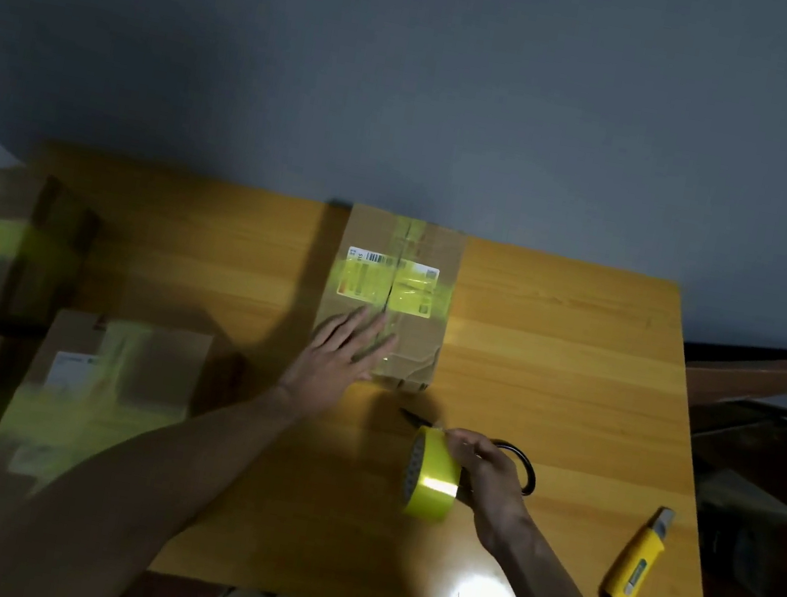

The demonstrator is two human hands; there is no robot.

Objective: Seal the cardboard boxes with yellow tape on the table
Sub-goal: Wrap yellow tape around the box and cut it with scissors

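A cardboard box (436,248) lies at the middle back of the wooden table (553,356), with a white label and a strip of yellow tape (411,291) across its top. My left hand (346,350) rests flat on the near part of the box, fingers straight. My right hand (482,469) grips a roll of yellow tape (432,476) just above the table, in front of the box. Black scissors (522,468) lie under that hand, mostly hidden.
Several taped cardboard boxes (106,385) crowd the table's left side, blurred. A yellow utility knife (633,562) lies near the right front edge. A grey wall stands behind the table. Dark furniture sits off to the right.
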